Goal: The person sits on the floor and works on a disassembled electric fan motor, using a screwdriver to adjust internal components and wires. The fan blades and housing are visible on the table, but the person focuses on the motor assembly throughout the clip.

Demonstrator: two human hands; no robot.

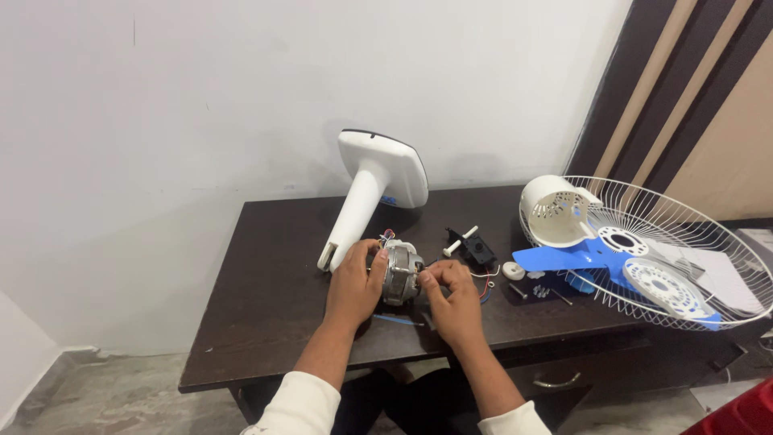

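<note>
Fingers: your left hand point(354, 283) is wrapped around the fan motor point(400, 272), thumb and fingers closed on its silver casing. Your right hand point(452, 296) has its fingertips pinched together at the motor's right face, on the shaft end or the wiring there; too small to tell which, and I can't tell if anything sits between them.

The motor is the landmark. It sits on the dark wooden table point(266, 298), near the front edge. Touching it on the left is the foot of the white fan stand point(372, 184), which leans back toward the wall. Just right of the motor: a black switch part point(475, 246) with a white knob, red and blue wires point(485, 288), a white cap point(513, 271) and loose screws point(538, 292). Further right: the white rear motor cover point(555, 211), blue fan blades point(596, 256) and the wire guard point(708, 266).

Step, by my read: motor is out of its housing and you're working at its shaft/wire end, mid-disassembly or refit. Next move calls for a steady left-hand clamp so the motor doesn't roll, and fine right-hand fingertip work. Keep the thin leads slack.
</note>
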